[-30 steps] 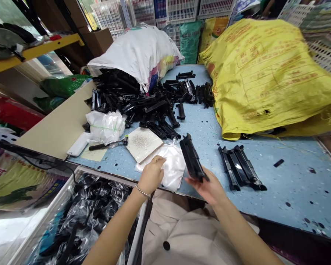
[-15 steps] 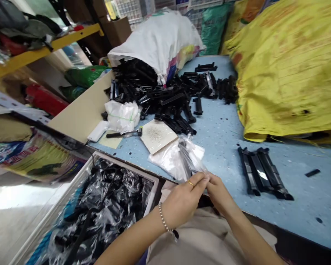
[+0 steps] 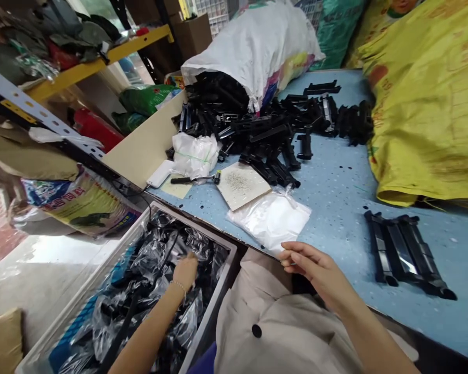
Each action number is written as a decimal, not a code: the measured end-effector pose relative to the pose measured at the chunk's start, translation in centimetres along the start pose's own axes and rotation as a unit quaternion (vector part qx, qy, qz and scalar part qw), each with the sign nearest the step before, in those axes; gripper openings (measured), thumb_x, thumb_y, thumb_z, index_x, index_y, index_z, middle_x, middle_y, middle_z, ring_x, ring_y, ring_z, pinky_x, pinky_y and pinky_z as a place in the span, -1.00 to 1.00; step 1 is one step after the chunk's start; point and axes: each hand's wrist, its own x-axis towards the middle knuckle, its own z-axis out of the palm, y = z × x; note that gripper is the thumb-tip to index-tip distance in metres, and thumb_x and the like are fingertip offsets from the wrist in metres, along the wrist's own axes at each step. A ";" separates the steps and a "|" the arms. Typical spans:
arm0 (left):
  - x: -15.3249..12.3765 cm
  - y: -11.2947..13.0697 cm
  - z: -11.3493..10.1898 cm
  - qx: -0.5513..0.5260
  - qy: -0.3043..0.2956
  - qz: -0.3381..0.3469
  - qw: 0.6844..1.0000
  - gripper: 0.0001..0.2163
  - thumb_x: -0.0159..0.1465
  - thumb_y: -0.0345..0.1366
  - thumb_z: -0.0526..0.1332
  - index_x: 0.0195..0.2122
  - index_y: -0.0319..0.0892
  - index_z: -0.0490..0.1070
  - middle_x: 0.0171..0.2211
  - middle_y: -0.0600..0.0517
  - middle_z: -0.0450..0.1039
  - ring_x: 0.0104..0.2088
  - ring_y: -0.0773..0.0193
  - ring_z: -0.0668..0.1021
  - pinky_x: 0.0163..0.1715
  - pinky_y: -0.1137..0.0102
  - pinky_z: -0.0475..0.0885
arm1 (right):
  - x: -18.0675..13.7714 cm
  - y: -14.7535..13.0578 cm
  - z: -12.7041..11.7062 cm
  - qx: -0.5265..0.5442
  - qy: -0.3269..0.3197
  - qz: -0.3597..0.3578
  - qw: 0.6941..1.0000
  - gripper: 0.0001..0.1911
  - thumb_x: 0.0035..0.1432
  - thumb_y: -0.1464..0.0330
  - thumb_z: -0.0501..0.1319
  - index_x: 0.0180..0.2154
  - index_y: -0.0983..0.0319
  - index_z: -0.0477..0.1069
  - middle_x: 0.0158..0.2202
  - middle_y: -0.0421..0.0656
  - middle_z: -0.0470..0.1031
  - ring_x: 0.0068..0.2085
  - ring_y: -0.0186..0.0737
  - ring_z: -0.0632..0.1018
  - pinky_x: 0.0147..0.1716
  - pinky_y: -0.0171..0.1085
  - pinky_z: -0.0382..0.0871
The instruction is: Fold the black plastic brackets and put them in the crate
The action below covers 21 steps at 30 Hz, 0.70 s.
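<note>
My left hand [image 3: 185, 270] is down in the grey crate [image 3: 203, 228] at my left knee, resting among black parts wrapped in clear bags [image 3: 159, 259]. Its fingers are turned away and buried in the plastic, so I cannot see what they hold. My right hand [image 3: 315, 267] hovers at the table's near edge with its fingers loosely apart and nothing in it, its fingertips at the corner of a flat stack of clear bags [image 3: 271, 218]. To the right, a few long black plastic parts [image 3: 405, 249] lie side by side on the blue table [image 3: 335, 182].
A big heap of black parts [image 3: 257, 124] spills from a white sack [image 3: 257, 47] at the back. A yellow sack [image 3: 432, 104] fills the right side. A beige tile with small bits [image 3: 239, 183], a small hammer [image 3: 195, 179] and a white bundle [image 3: 195, 153] lie left of the bags.
My right hand held a black part, then both hands slid it into a clear bag. Since then my left hand has dropped into the crate; my right hand is empty. The view has swung left.
</note>
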 end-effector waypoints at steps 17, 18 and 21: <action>1.7 15.0 -6.1 -0.280 0.073 0.380 0.879 -0.70 0.31 -0.11 0.08 -0.37 -0.15 0.50 -0.39 -0.05 0.50 -0.32 0.18 0.53 -0.20 0.32 0.41 | -3.1 -1.9 -13.4 -0.788 0.324 -0.069 0.519 -0.58 0.18 0.35 0.11 0.09 0.30 0.32 -0.16 0.13 0.44 -0.22 0.12 0.49 -0.37 -0.07 0.37; 1.6 17.2 -6.5 -0.294 0.157 0.385 0.860 -0.77 0.28 -0.15 0.13 -0.29 -0.17 0.50 -0.31 -0.10 0.49 -0.23 0.12 0.51 -0.15 0.27 0.39 | -3.0 -1.6 -13.2 -0.781 0.317 -0.075 0.533 -0.57 0.19 0.35 0.10 0.10 0.27 0.30 -0.18 0.10 0.46 -0.22 0.10 0.50 -0.37 -0.09 0.37; 2.8 21.4 -6.9 -0.311 0.216 0.353 0.855 -0.96 0.16 -0.35 0.27 -0.38 -0.19 0.48 -0.29 -0.12 0.44 -0.16 0.07 0.46 -0.16 0.26 0.37 | -2.9 -0.8 -13.3 -0.718 0.316 -0.083 0.615 -0.62 0.21 0.32 0.06 0.05 0.24 0.35 -0.20 0.07 0.50 -0.16 0.11 0.51 -0.31 -0.07 0.39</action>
